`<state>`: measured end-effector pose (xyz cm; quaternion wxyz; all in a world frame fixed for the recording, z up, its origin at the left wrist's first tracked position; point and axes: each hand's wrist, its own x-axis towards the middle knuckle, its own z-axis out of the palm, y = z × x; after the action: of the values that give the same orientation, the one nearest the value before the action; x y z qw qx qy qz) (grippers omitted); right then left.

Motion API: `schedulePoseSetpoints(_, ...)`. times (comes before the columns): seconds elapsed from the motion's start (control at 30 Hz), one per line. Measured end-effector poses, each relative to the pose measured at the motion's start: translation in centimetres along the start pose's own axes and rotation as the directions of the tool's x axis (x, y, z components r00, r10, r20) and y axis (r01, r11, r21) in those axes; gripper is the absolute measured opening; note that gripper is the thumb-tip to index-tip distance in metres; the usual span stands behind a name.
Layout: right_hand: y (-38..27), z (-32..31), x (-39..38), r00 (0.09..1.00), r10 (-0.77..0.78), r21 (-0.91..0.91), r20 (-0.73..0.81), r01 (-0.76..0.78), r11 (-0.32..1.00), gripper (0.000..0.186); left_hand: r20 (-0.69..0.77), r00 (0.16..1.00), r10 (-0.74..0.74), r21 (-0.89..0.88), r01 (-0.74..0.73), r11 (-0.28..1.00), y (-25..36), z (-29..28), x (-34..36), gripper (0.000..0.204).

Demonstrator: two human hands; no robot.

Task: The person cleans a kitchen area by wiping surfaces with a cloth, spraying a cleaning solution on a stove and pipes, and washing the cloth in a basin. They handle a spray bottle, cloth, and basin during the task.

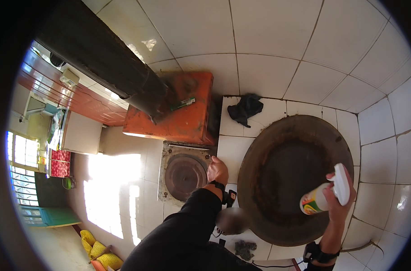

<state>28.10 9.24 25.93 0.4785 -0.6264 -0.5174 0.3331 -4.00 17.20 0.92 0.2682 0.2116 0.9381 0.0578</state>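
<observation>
My right hand [336, 203] is closed round a spray bottle [314, 201] with a white trigger head and colourful label, tilted over the large, dark, stained wok [289, 165] set in the tiled counter [234, 153]. My left hand [216, 171] is at the counter's edge beside the square metal stove top [168, 151], near its round plate [185, 176]; its fingers are curled, and what they grip, if anything, is hidden. A crumpled black cloth [244, 108] lies behind the wok. A dark grey clump [244, 248] and a blurred dark round item [230, 220] are near my left forearm.
An orange metal box [169, 126] carries a thick black pipe [115, 67] and a small green item [183, 104]. Tiled walls [282, 40] enclose the back and right. At the left are a cabinet [81, 131], sunlit floor [149, 189], windows, yellow sacks [97, 250] and a teal surface.
</observation>
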Motion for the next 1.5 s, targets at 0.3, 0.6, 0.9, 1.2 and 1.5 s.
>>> schedulePoseSetpoints(0.3,-5.3,17.9,11.8,0.929,-0.169,0.363,0.329,0.041,0.931,0.037,0.003,1.000,-0.005,-0.013,0.005,1.000,-0.2,0.4,0.5,0.066)
schedulePoseSetpoints(0.6,-5.6,28.3,19.8,0.877,-0.066,0.206,0.476,-0.039,0.978,0.027,-0.010,0.999,0.035,-0.015,-0.036,0.999,-0.5,0.2,0.4,0.061)
schedulePoseSetpoints(0.9,-4.6,32.9,22.5,0.843,-0.291,-0.045,0.453,0.348,0.936,0.028,0.091,0.995,-0.044,-0.011,0.045,0.999,0.1,-0.1,0.6,0.056)
schedulePoseSetpoints(1.2,-4.5,34.3,22.5,0.843,-0.227,-0.128,0.487,0.326,0.936,0.031,0.078,0.997,-0.019,0.001,0.019,1.000,0.0,0.1,0.5,0.055)
schedulePoseSetpoints(1.5,-4.8,34.9,22.6,0.824,-0.215,-0.164,0.524,0.345,0.924,0.034,0.062,0.998,0.008,0.007,-0.008,1.000,-0.2,0.1,0.6,0.057)
